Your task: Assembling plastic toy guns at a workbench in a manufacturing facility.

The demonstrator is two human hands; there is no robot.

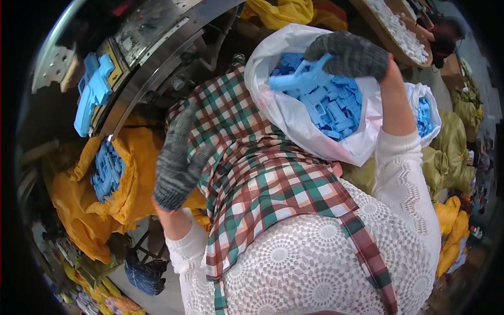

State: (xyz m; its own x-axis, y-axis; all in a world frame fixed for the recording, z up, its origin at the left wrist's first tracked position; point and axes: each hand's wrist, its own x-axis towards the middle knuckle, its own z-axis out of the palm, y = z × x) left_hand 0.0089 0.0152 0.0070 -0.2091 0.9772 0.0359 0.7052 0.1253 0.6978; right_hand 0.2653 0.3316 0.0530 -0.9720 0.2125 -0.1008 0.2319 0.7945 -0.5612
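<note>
My right hand (346, 55), in a dark grey knitted glove, is closed on a light blue plastic toy pistol piece (298, 77). It holds the piece over a white plastic bag (286, 128) full of small blue plastic pieces (336, 110). My left hand (178, 163), gloved alike, lies against my checked apron (231, 110) with its fingers stretched out and nothing visible in it. Left of it, blue toy pistol pieces (93, 97) rest on the machine's edge. Beneath them, an orange-yellow sack (139, 165) holds more blue pieces (106, 170).
A metal machine (157, 31) stands at the upper left. A tray of white pieces (399, 31) is at the upper right, near a smaller white bag (431, 100) of blue pieces. Olive sacks (446, 139) and a yellow bag (451, 226) lie along the right.
</note>
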